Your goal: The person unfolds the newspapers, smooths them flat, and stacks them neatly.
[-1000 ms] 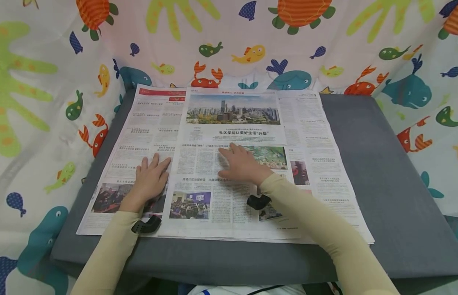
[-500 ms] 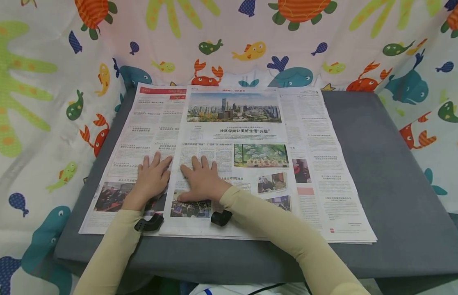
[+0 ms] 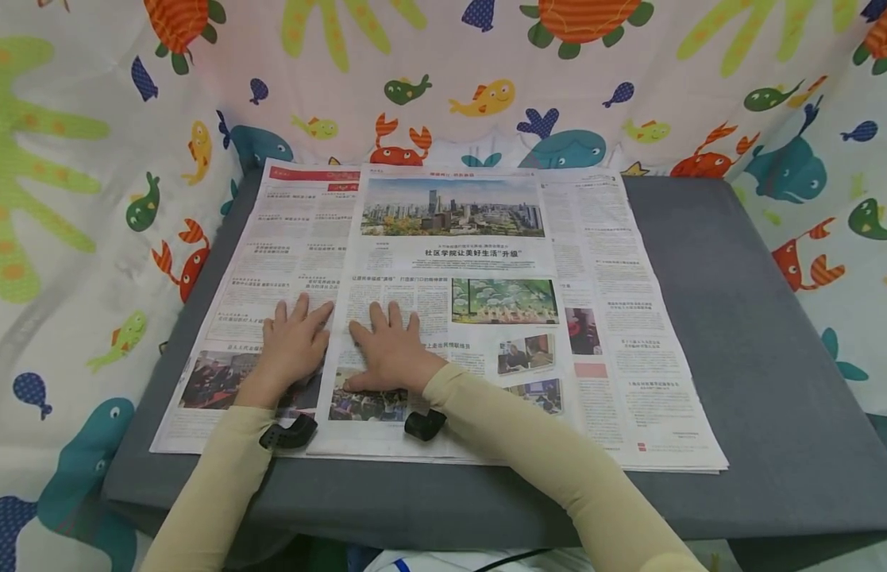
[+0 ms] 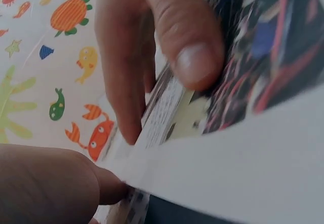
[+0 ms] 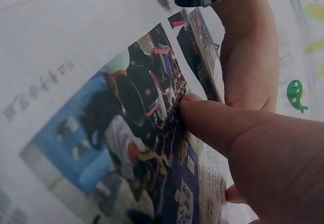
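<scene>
An opened newspaper (image 3: 514, 262) lies flat, its overlapping sheets spread wide. My left hand (image 3: 289, 349) rests on the left sheet with fingers stretched forward, beside the middle sheet's left edge. On that middle sheet my right hand (image 3: 393, 353) lies palm down, fingers spread, thumb over a printed photo (image 3: 364, 401). In the right wrist view, the right thumb (image 5: 207, 115) touches this photo, and the left hand (image 5: 250, 46) stands beyond. The left wrist view has the left hand (image 4: 50, 183) at the lower left, near the sheet's edge. Neither hand grips anything.
Under the newspaper is a grey table (image 3: 743, 381), its front edge towards me. A curtain (image 3: 472, 48) printed with sea animals surrounds the back and sides. Each wrist carries a black camera mount, such as the left one (image 3: 289, 433).
My right hand has swept left and towards me, from the middle of the page to beside the left hand, then stopped. The left hand has stayed in place.
</scene>
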A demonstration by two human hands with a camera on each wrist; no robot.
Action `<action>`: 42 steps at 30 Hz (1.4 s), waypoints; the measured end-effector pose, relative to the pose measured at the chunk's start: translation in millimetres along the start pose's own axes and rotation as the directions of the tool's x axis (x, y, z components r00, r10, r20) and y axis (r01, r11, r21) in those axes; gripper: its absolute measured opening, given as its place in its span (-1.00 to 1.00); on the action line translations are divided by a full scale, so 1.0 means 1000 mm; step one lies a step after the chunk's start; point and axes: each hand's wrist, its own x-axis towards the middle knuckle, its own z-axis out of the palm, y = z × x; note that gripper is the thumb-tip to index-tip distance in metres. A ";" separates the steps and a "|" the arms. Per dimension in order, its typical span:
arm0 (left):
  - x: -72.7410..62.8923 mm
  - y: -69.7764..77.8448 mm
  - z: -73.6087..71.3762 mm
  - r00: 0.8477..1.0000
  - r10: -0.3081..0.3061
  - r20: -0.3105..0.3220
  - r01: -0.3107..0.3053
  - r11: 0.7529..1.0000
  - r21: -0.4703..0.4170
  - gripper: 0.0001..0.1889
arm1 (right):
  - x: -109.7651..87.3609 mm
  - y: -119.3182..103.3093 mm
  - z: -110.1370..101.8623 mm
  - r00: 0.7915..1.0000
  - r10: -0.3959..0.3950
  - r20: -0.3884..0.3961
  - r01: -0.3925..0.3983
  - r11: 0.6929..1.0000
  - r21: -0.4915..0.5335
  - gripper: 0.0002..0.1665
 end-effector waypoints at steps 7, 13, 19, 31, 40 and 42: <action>-0.004 0.002 0.000 1.000 -0.001 0.014 0.001 1.000 -0.012 -0.45 | 0.002 -0.001 0.000 1.000 0.018 0.009 -0.018 1.000 0.000 0.14; -0.004 0.002 -0.002 1.000 0.003 0.031 -0.003 1.000 -0.019 -0.45 | 0.003 0.001 -0.003 1.000 0.006 0.003 -0.006 1.000 0.022 0.06; -0.004 0.003 -0.004 0.999 0.003 0.050 -0.002 1.000 -0.030 -0.44 | 0.003 0.006 -0.005 0.997 -0.033 -0.067 0.037 0.998 0.059 -0.05; -0.003 -0.001 -0.002 0.995 0.047 0.087 -0.047 0.999 -0.007 -0.30 | 0.003 0.015 -0.016 0.993 -0.068 -0.094 0.085 0.979 0.186 -0.15; -0.003 0.002 0.000 0.995 0.035 0.097 -0.039 0.999 0.031 -0.37 | -0.003 0.029 -0.024 0.984 -0.117 -0.134 0.154 0.936 0.316 -0.24; -0.004 0.002 0.000 0.995 0.039 0.089 -0.042 0.999 0.032 -0.37 | -0.006 0.032 -0.028 0.981 -0.114 -0.157 0.160 0.935 0.316 -0.25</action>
